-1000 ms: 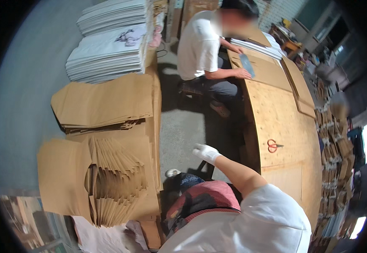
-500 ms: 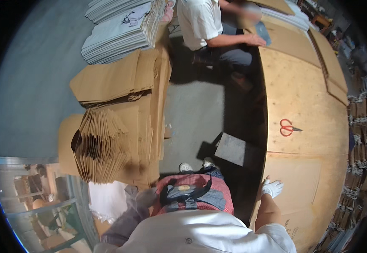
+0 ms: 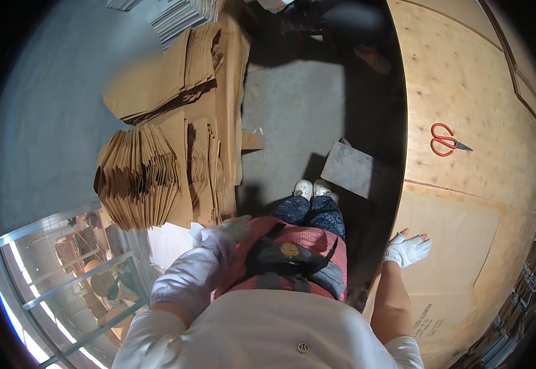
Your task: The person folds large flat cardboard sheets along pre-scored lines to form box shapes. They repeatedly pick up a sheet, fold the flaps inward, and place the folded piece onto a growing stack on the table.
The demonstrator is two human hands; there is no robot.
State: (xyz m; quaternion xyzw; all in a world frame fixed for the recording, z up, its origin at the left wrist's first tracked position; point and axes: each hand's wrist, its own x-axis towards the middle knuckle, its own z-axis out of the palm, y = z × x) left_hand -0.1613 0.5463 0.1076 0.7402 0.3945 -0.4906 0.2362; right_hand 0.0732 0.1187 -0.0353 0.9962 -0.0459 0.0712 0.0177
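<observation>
My right hand (image 3: 408, 248), in a white glove with bare fingertips, is over the near edge of a flat cardboard sheet (image 3: 443, 227) on the wooden table. Its fingers are stretched out and hold nothing. At my waist, beside the red checked apron (image 3: 234, 261), my left hand (image 3: 236, 229) is gloved and blurred, so its fingers do not show clearly. Next to it stands a fanned stack of brown paper bags (image 3: 139, 178). Red-handled scissors (image 3: 445, 141) lie on the table beyond my right hand.
More folded brown paper (image 3: 163, 77) and white stacked sheets (image 3: 185, 18) line the left side. A grey slab (image 3: 347, 169) lies on the floor ahead of my feet. A glass-paned frame (image 3: 74, 277) stands at lower left. A co-worker's shoe (image 3: 372, 58) shows under the table's far end.
My view has tipped down and closer, so the co-worker has mostly left the picture. My left arm has come more into view near the apron. My right hand stays over the cardboard.
</observation>
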